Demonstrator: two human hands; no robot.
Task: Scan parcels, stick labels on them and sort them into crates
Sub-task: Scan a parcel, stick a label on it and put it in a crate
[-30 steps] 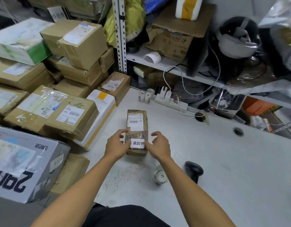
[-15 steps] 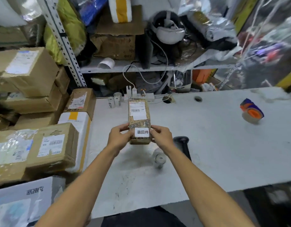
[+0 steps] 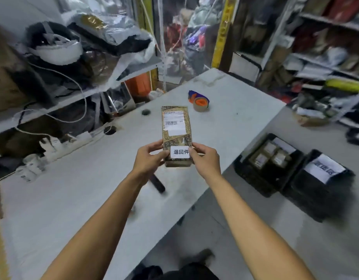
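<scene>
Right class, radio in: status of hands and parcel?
Left hand, right hand both grip small brown labelled parcel, above table. Two black crates on floor. Nothing in the way.

Both forearms bare to the frame edge, no sleeves, gloves, watch or rings visible. Left hand (image 3: 148,158) and right hand (image 3: 206,158) bare. Dark black garment (image 3: 186,272) at bottom edge.

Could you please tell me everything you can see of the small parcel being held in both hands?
The parcel is a narrow oblong box, seemingly brown cardboard with printed lettering. A white shipping label with a barcode sits on its upper face, and a smaller white sticker with three black characters sits near its close end. It is held above the table, long axis pointing away, the left hand and right hand gripping its near end at either side.
</scene>
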